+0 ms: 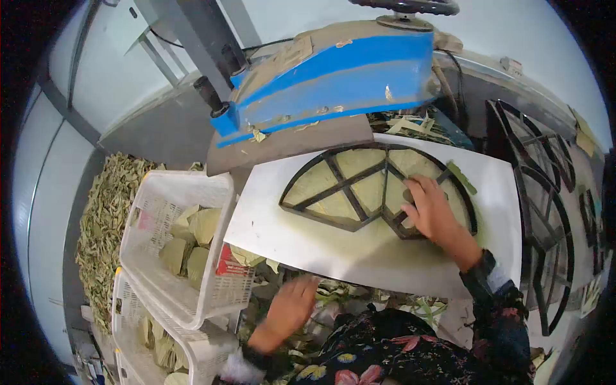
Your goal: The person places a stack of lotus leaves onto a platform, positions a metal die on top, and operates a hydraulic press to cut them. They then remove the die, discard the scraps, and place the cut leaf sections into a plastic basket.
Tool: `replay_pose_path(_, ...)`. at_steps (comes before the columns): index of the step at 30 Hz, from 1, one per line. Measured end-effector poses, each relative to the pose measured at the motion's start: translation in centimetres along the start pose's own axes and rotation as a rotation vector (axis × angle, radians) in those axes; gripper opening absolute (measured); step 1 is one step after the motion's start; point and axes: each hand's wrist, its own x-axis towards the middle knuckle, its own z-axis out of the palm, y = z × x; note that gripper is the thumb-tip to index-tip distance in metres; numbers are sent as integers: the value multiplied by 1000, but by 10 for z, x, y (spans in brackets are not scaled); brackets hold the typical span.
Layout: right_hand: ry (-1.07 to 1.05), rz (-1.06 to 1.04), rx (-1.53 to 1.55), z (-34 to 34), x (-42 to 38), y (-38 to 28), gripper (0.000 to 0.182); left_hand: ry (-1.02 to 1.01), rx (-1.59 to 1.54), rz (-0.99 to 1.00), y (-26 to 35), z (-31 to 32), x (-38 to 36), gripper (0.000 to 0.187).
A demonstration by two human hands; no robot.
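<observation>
A black metal cutting die, shaped like a fan with several compartments, lies on a white board. Pale green cut leaf pieces fill most of its compartments. My right hand is over the die's right half, thumb and fingers apart, its fingertips at one compartment; nothing held is visible. Below the board's front edge is my left hand, blurred, with its fingertips hard to make out. It is near loose leaf scraps and the upper white basket.
A blue press with a black handwheel stands behind the board. At left, stacked white baskets hold cut leaf stacks, beside a heap of leaf scraps. More black dies lean at right.
</observation>
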Motion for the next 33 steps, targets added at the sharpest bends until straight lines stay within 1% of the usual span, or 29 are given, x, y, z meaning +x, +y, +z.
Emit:
replay_pose_path(1,13,75,-88,6,4,6,42,146,-49,76,0,-19,43,46)
replay_pose_path(2,28,85,-99,11,6,9,42,221,-14,124,-3,-26,81,45)
replay_pose_path(4,-68,152,-270,19,9,17,43,404,185,262,-17,-23,153,46)
replay_pose_path(5,-57,168,-288,24,12,22,43,384,233,293,-28,-16,178,47)
replay_pose_path(7,-196,259,-341,29,19,29,36,374,276,347,-43,1,213,48)
replay_pose_path(8,-206,250,-379,27,23,27,28,259,293,358,-49,5,223,50)
replay_pose_path(9,-201,270,-389,28,25,29,28,142,311,368,-53,11,231,52)
replay_pose_path(10,-222,242,-401,30,28,31,25,212,418,415,-49,7,232,42)
replay_pose_path(11,-245,212,-411,32,27,31,21,210,414,434,-48,2,228,42)
replay_pose_path(13,-259,208,-434,28,10,17,19,142,409,520,-50,-9,216,41)
replay_pose_path(14,-281,192,-447,25,2,7,18,121,380,551,-48,-12,205,49)
replay_pose_path(15,-286,201,-448,23,-6,-2,18,117,374,559,-46,-14,196,49)
replay_pose_path(17,-340,207,-409,16,-18,-19,20,-9,397,613,-39,-25,181,45)
replay_pose_path(18,-371,217,-461,13,-19,-27,21,-14,368,624,-39,-25,181,39)
replay_pose_path(19,-377,223,-458,14,-22,-26,21,-20,363,628,-39,-26,181,39)
replay_pose_path(21,-415,196,-346,13,-23,-18,25,-7,372,670,-39,-32,184,36)
replay_pose_path(22,-413,200,-347,9,-22,-15,25,64,414,663,-38,-32,187,41)
replay_pose_path(23,-372,252,-239,4,-22,-14,24,61,412,671,-29,-47,189,41)
replay_pose_path(24,-329,305,-130,-2,-25,-12,24,42,503,644,-20,-64,190,34)
replay_pose_path(25,-329,315,-132,-9,-28,-13,24,25,593,618,-7,-85,187,28)
replay_pose_path(27,-111,207,-75,-24,-30,-16,21,152,438,669,20,-123,178,49)
replay_pose_path(28,-105,227,-90,-32,-33,-20,21,293,348,779,42,-142,173,46)
replay_pose_path(29,-61,270,-82,-42,-37,-25,21,198,205,876,63,-160,163,44)
replay_pose_path(30,-11,321,-85,-54,-42,-28,21,100,62,984,80,-165,152,42)
replay_pose_path(31,85,314,-193,-68,-48,-31,22,233,-83,1185,86,-154,140,34)
replay_pose_path(32,102,334,-178,-87,-56,-29,23,107,-300,1158,101,-150,128,24)
replay_pose_path(33,122,353,-160,-106,-67,-26,23,29,-267,1119,108,-134,123,29)
